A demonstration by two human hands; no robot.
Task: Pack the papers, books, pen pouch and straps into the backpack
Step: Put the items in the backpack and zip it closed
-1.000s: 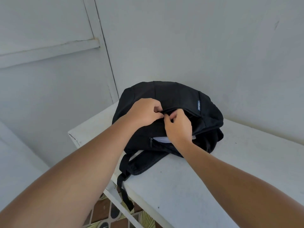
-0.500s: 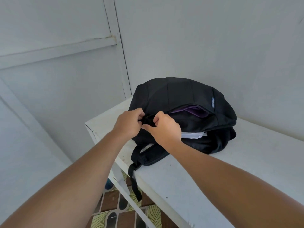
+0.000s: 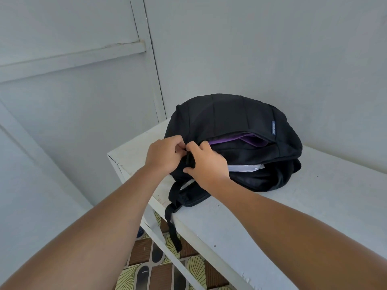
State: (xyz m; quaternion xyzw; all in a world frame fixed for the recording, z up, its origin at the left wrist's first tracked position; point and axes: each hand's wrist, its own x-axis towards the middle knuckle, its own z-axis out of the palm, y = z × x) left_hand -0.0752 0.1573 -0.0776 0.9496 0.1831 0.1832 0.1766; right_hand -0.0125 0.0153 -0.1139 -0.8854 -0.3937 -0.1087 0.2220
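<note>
A black backpack (image 3: pixel 230 118) lies on its side on the white table (image 3: pixel 314 206), near the table's left end. Its upper compartment gapes and shows a purple item (image 3: pixel 247 139) inside. A lower slot shows the white edge of papers (image 3: pixel 243 168). My left hand (image 3: pixel 163 155) pinches the bag's fabric at the left end of the upper opening. My right hand (image 3: pixel 207 164) pinches the same spot from the right, thumb low on the bag's side. A black strap (image 3: pixel 172 225) hangs over the table's front edge.
Pale walls stand close behind and to the left of the table. A white table leg (image 3: pixel 155 229) runs down below the left corner, over a patterned tile floor (image 3: pixel 159 266). The table's right part extends out of view.
Both hands slid left along the upper opening to its left end. The gap behind them widened, showing the purple item. The camera view shifted so the bag sits further right.
</note>
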